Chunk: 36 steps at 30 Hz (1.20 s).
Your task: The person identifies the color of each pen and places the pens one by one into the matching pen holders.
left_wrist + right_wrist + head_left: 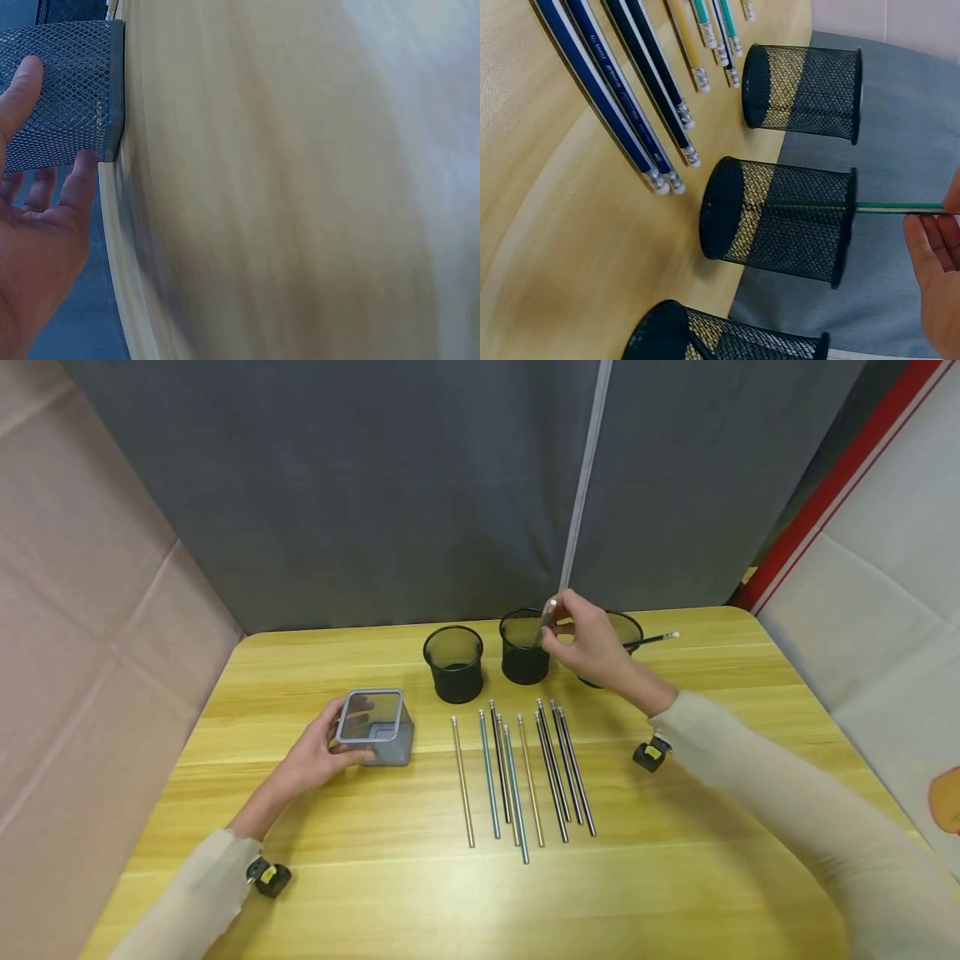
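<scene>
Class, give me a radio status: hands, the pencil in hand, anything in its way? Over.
Left hand gripping square mesh holder. Right hand pinching green pencil, lower end inside middle round cup. No visible obstruction.

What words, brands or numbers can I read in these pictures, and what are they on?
No text is legible.
Blue pencil: pale lettering along its side, too small and blurred to read.
Left wrist camera and right wrist camera: too small to tell whether they bear print.
</scene>
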{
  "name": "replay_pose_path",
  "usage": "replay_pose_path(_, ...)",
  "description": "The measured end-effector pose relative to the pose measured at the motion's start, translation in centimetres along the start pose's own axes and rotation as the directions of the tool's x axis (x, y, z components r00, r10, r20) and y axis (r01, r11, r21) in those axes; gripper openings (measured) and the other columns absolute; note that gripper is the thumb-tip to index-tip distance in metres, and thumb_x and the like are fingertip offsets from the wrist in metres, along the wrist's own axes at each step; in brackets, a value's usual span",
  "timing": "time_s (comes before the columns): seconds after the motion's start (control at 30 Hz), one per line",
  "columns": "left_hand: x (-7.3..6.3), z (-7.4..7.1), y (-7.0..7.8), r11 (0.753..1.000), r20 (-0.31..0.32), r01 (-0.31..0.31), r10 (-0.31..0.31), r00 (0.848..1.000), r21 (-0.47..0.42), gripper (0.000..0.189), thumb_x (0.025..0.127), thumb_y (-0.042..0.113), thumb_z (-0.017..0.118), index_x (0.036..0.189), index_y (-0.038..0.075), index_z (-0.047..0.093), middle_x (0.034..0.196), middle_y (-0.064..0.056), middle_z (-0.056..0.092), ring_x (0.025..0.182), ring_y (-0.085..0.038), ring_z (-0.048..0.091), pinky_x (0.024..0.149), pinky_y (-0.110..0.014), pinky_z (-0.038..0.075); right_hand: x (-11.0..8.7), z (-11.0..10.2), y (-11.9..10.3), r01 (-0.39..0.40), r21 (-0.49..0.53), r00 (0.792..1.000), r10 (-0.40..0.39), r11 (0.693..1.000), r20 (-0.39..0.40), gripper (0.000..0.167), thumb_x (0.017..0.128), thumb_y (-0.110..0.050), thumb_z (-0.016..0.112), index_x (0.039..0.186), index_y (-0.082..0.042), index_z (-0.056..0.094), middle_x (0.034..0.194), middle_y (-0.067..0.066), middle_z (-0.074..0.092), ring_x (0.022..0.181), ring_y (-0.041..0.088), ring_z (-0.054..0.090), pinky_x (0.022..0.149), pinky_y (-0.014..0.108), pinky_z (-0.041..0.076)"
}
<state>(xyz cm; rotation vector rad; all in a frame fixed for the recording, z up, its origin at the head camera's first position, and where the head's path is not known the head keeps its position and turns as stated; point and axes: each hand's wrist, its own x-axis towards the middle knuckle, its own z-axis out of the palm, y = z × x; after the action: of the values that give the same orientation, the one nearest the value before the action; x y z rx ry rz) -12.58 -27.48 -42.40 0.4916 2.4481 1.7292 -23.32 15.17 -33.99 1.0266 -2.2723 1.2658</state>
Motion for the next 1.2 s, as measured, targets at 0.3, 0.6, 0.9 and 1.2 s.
replay_pose_path(0.3, 0.0, 0.2, 0.2, 0.999, 0.002, 0.016, -0.016, 1.000, -0.032, 0.086, 0.078, -0.010, 0.083, 0.150, 0.003, 0.037, 0.147, -0.022, 0.044, 0.136, -0.043, 0.041, 0.095, -0.025, 0.051, 0.2, 0.0, -0.4, 0.021, 0.012, 0.999, -0.021, 1.000, 0.035, 0.044, 0.078, 0.016, 0.078, 0.113, 0.011, 0.053, 0.106, 0.024, 0.057, 0.095, 0.036, 0.059, 0.081, 0.054, 0.057)
replay_pose_path(0.6, -0.1, 0.1, 0.2, 1.000, 0.003, 0.016, -0.016, 1.000, -0.023, 0.086, 0.079, -0.009, 0.084, 0.150, 0.003, 0.037, 0.148, -0.022, 0.043, 0.136, -0.043, 0.041, 0.094, -0.025, 0.051, 0.8, -2.6, -2.5, -0.015, -0.012, 0.993, 0.017, 1.000, 0.117, 0.070, 0.076, -0.005, 0.089, 0.133, 0.002, 0.048, 0.126, 0.014, 0.055, 0.113, 0.026, 0.056, 0.097, 0.045, 0.052)
replay_pose_path(0.9, 0.0, 0.1, 0.2, 1.000, -0.001, 0.018, -0.018, 1.000, -0.004, 0.085, 0.080, -0.007, 0.083, 0.150, 0.003, 0.037, 0.148, -0.020, 0.044, 0.137, -0.041, 0.040, 0.095, -0.024, 0.051, -0.3, -4.1, -2.7, -0.067, -0.061, 0.984, 0.076, 0.996, 0.159, 0.071, 0.078, -0.012, 0.088, 0.136, 0.000, 0.047, 0.128, 0.013, 0.054, 0.119, 0.030, 0.055, 0.097, 0.048, 0.051)
replay_pose_path(1.2, 0.0, -0.1, 0.2, 1.000, 0.003, 0.011, -0.011, 1.000, -0.003, 0.085, 0.080, -0.007, 0.084, 0.150, 0.003, 0.037, 0.148, -0.021, 0.044, 0.136, -0.042, 0.042, 0.093, -0.024, 0.052, -1.5, -5.2, -3.0, -0.123, -0.066, 0.976, 0.132, 0.990, 0.172, 0.066, 0.080, -0.013, 0.087, 0.132, 0.000, 0.048, 0.123, 0.009, 0.054, 0.114, 0.026, 0.054, 0.095, 0.048, 0.052)
